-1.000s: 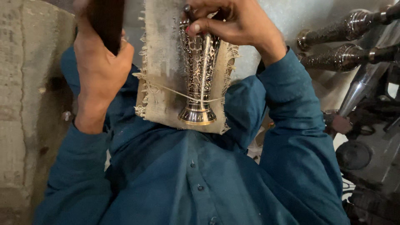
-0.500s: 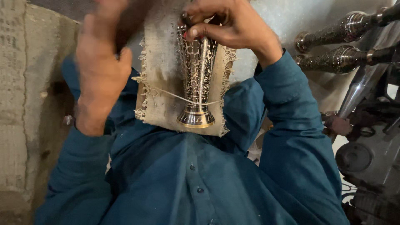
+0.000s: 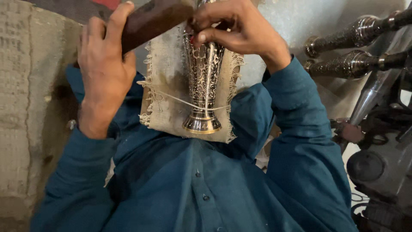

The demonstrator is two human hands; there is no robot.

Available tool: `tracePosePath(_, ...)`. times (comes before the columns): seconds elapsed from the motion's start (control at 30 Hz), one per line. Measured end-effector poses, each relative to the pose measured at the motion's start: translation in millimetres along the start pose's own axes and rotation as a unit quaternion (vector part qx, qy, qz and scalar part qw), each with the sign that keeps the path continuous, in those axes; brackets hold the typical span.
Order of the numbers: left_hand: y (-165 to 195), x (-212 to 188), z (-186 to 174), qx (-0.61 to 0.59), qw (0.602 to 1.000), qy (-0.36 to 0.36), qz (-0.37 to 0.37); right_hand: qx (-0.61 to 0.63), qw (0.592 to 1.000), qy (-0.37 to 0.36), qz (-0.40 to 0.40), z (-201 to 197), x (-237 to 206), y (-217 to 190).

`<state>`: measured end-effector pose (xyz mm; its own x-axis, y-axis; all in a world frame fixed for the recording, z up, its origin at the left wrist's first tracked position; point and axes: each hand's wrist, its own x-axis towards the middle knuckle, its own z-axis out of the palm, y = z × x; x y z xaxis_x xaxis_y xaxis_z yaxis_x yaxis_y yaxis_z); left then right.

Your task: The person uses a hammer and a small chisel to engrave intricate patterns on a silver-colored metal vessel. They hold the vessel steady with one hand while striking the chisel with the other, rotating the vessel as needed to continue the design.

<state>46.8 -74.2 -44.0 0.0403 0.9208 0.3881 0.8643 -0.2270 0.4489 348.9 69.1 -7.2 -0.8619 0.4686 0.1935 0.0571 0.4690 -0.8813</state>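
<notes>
Engraved metal stems (image 3: pixel 343 41) crowd the right; left wall (image 3: pixel 25 107) hems in.

Left hand (image 3: pixel 105 71) is up at ten o'clock, wrist straight above a teal sleeve, fingers curled tight and knuckles facing the camera. Right hand (image 3: pixel 234 30) sits high at twelve to one o'clock, wrist bent, thumb and fingertips pinched together and pointing left. Both forearms rise from the bottom of view, elbows bent and spread wide, hands near each other at the top.
</notes>
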Motion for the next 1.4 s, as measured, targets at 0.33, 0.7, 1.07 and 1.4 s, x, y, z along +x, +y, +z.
tracePosePath(0.33, -3.5, 0.0, -1.2, -0.194, 0.979, -0.061, -0.028, 0.041, 0.996, 0.079, 0.019, 16.0, -15.3, 4.4)
tracePosePath(0.7, 13.2, 25.6, -33.5, 0.14, 0.984, -0.044, 0.103, 0.014, 0.994, 0.112, -0.012, 20.8, -15.9, 4.7)
tracePosePath(1.07, 3.4, 40.5, -38.0, -0.013, 0.999, -0.04, 0.025, -0.003, 0.979, 0.201, -0.007, 35.6, -19.5, 15.6)
tracePosePath(1.4, -1.1, 27.3, -36.9, -0.099, 0.989, -0.104, -0.034, 0.195, 0.927, 0.32, -0.012, 31.1, -34.6, 29.7)
